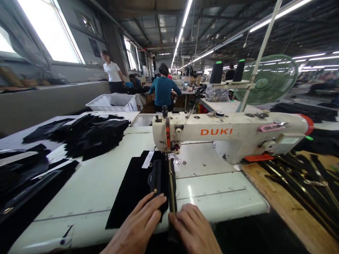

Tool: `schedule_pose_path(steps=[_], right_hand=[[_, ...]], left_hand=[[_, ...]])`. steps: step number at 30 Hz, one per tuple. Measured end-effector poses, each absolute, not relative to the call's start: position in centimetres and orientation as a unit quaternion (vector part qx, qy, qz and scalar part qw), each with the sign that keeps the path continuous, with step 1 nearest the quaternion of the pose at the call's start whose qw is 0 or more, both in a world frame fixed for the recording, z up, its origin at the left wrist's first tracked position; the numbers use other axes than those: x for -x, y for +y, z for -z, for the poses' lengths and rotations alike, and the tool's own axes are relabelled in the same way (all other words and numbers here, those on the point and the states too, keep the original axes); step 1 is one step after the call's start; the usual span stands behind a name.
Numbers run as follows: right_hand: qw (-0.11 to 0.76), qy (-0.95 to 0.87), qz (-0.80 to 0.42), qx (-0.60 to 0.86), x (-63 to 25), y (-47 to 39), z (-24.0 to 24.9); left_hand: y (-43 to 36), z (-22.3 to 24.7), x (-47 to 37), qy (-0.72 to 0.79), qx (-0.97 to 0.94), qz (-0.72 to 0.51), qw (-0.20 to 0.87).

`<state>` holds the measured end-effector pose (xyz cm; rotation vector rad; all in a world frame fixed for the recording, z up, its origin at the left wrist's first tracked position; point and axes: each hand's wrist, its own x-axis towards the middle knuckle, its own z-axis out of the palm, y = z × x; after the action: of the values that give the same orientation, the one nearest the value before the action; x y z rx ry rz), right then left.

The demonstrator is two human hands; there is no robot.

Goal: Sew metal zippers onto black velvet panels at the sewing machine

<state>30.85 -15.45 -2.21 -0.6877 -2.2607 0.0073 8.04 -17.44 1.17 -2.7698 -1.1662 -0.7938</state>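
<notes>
A black fabric panel (127, 190) lies on the sewing machine's bed, with a white strip (147, 159) and a dark zipped patch (156, 176) on it. My left hand (141, 222) rests on the panel's near part, fingers stretched out flat beside the patch's gold puller. Along the panel's right side runs a black zipper (171, 190) with gold teeth, its far end under the needle area of the white sewing machine (190, 132). Fingers of my right hand (194, 225) are closed on the zipper's near end, at the table's front edge.
Piles of black fabric pieces (97, 135) lie to the left. At right, a wooden board (275, 197) carries several gold-toothed zippers (304, 176). Behind the machine are thread cones (216, 73), a green fan (267, 81) and a white bin (112, 102). Two people (163, 88) are farther back.
</notes>
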Motion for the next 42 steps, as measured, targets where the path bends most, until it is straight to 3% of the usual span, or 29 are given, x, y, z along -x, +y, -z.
schedule_pose_path(steps=[5,7,12,15,20,24,27,29,33,42], right_hand=[[0.456,-0.741,-0.243,0.429,-35.6,-11.2,-3.2],[0.458,-0.742,-0.263,0.413,-36.1,-10.4,-4.4],[0.358,-0.877,-0.197,0.254,-33.5,-13.1,-2.6],[0.405,-0.835,-0.224,0.299,-33.4,-13.0,-2.4],[0.493,-0.698,-0.308,0.418,-35.9,-6.9,-6.5],[0.438,-0.766,-0.308,0.354,-35.8,-6.5,-8.6],[0.322,-0.876,-0.243,0.263,-34.2,-9.9,-6.8],[0.286,-0.918,-0.125,0.243,-32.9,-12.3,-4.1],[0.327,-0.910,0.025,0.253,-30.7,-14.8,1.1],[0.361,-0.890,0.039,0.275,-30.3,-15.5,1.1]], left_hand=[[-17.4,-2.1,-6.7,-0.522,0.788,0.317,-0.079],[-17.2,-2.5,-6.2,-0.549,0.760,0.334,-0.100],[-17.1,-2.0,-6.4,-0.508,0.789,0.328,-0.110],[-17.3,-1.5,-6.6,-0.495,0.801,0.316,-0.119],[-17.1,-2.6,-6.9,-0.524,0.784,0.307,-0.126],[-16.6,-3.4,-7.1,-0.503,0.804,0.285,-0.137],[-16.5,-3.2,-7.1,-0.502,0.805,0.282,-0.142],[-16.5,-2.9,-7.0,-0.502,0.804,0.288,-0.136],[-16.9,-2.1,-6.9,-0.478,0.826,0.287,-0.088],[-16.8,0.0,-8.7,-0.345,0.914,0.204,0.056]])
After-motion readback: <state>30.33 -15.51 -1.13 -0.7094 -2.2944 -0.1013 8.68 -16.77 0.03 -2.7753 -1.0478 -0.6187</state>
